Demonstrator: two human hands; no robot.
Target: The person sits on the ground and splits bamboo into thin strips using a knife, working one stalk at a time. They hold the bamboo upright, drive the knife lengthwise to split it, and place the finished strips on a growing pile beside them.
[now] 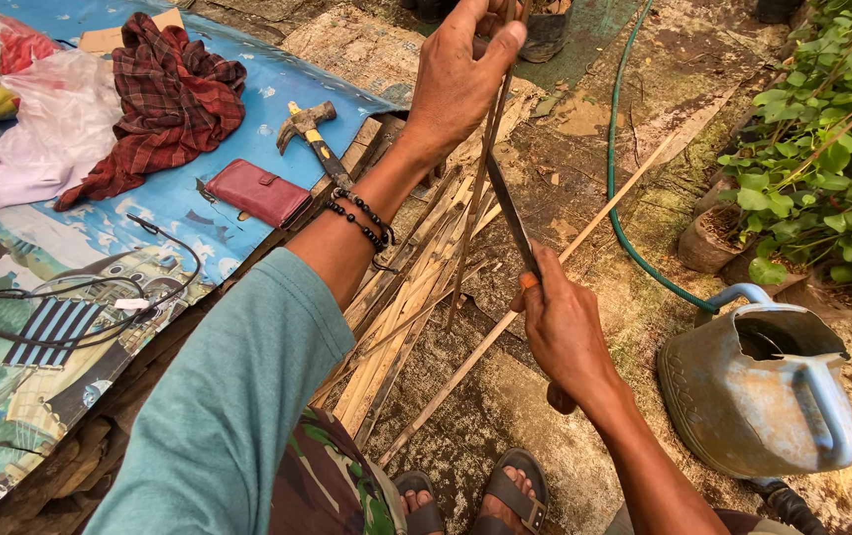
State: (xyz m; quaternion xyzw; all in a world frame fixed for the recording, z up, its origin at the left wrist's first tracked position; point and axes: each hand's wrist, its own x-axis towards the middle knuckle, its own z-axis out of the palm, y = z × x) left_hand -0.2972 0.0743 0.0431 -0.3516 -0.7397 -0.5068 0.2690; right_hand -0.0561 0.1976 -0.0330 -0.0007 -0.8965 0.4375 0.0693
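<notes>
My left hand (460, 69) is raised at the top middle, pinching the upper part of a thin bamboo strip (477, 198) that hangs down and towards me. My right hand (563, 327) grips the wooden handle of a knife (513, 220), its dark blade laid upward along the strip. Black bead bracelets (361, 220) circle my left wrist. Beneath the hands, several split bamboo strips (408, 307) lie piled on the ground. My sandalled feet (475, 500) show at the bottom edge.
A blue-grey watering can (768, 391) stands at the right beside potted green plants (822, 159). A green hose (616, 178) runs across the ground. On the blue tarp (188, 198) at the left lie a hammer (312, 139), a red wallet (259, 192), a plaid cloth (173, 94), plastic bags and cables.
</notes>
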